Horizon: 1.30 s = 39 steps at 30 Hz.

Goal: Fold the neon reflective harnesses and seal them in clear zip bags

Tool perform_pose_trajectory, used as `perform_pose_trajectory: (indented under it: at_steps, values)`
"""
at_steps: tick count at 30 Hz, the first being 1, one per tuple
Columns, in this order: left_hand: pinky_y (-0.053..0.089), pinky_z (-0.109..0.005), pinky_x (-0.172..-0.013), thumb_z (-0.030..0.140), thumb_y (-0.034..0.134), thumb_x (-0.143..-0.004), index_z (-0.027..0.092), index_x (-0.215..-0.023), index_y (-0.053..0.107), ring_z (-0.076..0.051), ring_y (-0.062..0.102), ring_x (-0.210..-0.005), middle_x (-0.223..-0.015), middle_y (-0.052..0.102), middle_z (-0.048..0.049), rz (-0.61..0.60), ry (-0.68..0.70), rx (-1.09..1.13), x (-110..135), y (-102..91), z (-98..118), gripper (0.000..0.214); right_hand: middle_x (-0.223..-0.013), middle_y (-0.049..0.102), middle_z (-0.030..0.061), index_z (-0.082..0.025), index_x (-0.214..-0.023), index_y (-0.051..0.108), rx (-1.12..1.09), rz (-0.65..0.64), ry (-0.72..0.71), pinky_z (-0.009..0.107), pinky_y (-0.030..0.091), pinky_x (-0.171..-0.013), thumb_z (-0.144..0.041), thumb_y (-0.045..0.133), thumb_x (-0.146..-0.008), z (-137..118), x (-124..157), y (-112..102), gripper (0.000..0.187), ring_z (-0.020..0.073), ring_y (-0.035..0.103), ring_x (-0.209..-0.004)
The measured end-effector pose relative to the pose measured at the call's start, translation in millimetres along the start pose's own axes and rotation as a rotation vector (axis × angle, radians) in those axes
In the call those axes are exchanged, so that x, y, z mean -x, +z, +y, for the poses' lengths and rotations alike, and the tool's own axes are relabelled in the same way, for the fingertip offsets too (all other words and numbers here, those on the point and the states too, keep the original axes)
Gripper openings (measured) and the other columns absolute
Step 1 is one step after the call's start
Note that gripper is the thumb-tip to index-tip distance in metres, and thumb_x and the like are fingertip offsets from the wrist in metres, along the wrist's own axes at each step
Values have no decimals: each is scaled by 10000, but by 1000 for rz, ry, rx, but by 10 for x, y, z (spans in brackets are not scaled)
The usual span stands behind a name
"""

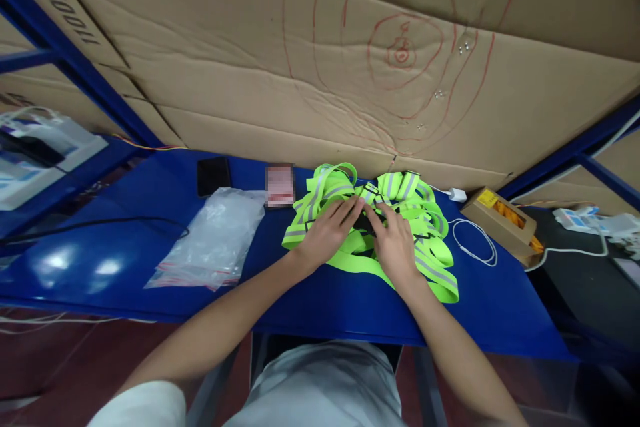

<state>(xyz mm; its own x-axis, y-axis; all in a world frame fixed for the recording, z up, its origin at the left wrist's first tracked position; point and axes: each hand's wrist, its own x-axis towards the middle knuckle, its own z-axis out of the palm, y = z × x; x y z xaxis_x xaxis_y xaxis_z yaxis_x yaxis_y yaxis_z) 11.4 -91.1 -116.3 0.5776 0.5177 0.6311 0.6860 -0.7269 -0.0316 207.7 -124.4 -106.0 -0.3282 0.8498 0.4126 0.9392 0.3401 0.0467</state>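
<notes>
A heap of neon yellow-green reflective straps [435,270] with grey stripes and black buckles lies on the blue table. My left hand [327,230] rests over the left middle of this heap, fingers close together and pointing toward a black piece [367,221] among the straps. From the other side my right hand [395,240] meets it, with its fingers bent over the same black piece. Both hands appear closed on the strap material there; the fingertips partly hide what they grip. A loop of strap hangs toward me below the hands.
On the blue table [320,310], clear plastic zip bags [210,237] lie left of the straps, near a black phone-like slab [213,177] and a blurred pink item [280,187]. Rightward are a white cable [480,257] and an open cardboard box [500,223]. A cardboard wall [225,80] stands behind.
</notes>
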Motion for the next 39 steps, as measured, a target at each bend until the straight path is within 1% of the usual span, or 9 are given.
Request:
perform_pose_trajectory:
  at_steps: [5,11,13,17,21,23,25,30,39]
  values:
    - [462,-440,-1117,68,511,-943,111,-1603,271,-284,561,-1304,-1467,567,-184,9,-51,188,-40,-68,10,704,-1418,551,194,-172,-1524,473,-9,43,-19,464,489,-927,-4,460,-873,10,3,20,672,322,574,-1158]
    - [234,-565,-1228,615,827,-730,263,-1580,348,-383,389,-1461,-1597,423,-172,-19,-182,524,-300,-619,-204,1037,-1447,591,71,-336,-1480,529,-2,198,-23,509,348,-1013,-104,588,-851,148,-28,-415,673,340,503,-1237]
    - [265,-522,-1231,573,864,-706,282,-1589,318,-354,394,-1477,-1598,427,-159,-72,-188,793,-461,-766,-273,1079,-1506,558,24,-403,-1457,544,7,277,12,572,279,-1057,-140,596,-857,161,-110,-616,657,367,451,-1301]
    - [432,-432,-1118,423,932,-651,220,-1381,587,-315,578,-1308,-1387,635,-121,-106,-263,1217,-783,-845,-292,833,-1665,341,10,-383,-1375,634,-79,358,41,671,185,-1123,-265,611,-901,191,-413,-972,490,434,259,-1490]
    - [556,-331,-780,401,891,-716,132,-1063,693,-202,708,-794,-831,726,-44,-169,-504,1610,-924,-827,-208,482,-1598,447,67,-319,-1493,517,-657,60,-152,560,293,-1186,-442,543,-986,399,-707,-1118,521,322,332,-1516]
    - [537,-282,-635,429,884,-721,132,-966,681,-154,664,-632,-735,672,-4,-197,-550,1792,-922,-819,-198,435,-1539,514,97,-284,-1577,386,-1002,-176,-237,479,396,-1152,-619,592,-930,539,-783,-1054,756,289,439,-1457]
    - [494,-244,-550,444,880,-726,137,-902,665,-113,613,-554,-732,648,11,-165,-540,1896,-906,-806,-223,415,-1441,600,113,-255,-1537,445,-1253,-307,-194,442,470,-1091,-741,674,-809,636,-816,-912,905,297,542,-1361]
    - [488,-234,-588,429,848,-784,123,-881,689,-77,576,-557,-795,693,-22,-99,-484,1876,-933,-752,-299,358,-1007,750,94,-169,-1131,699,-1644,-391,50,381,576,-877,-654,852,-666,607,-858,-583,690,254,719,-929]
    - [560,-287,-729,376,880,-747,142,-1006,709,-171,697,-794,-888,728,-52,-39,-558,1892,-945,-744,-270,388,-818,722,48,-181,-1015,698,-1832,-468,84,297,573,-710,-497,910,-636,548,-919,-633,537,201,706,-772]
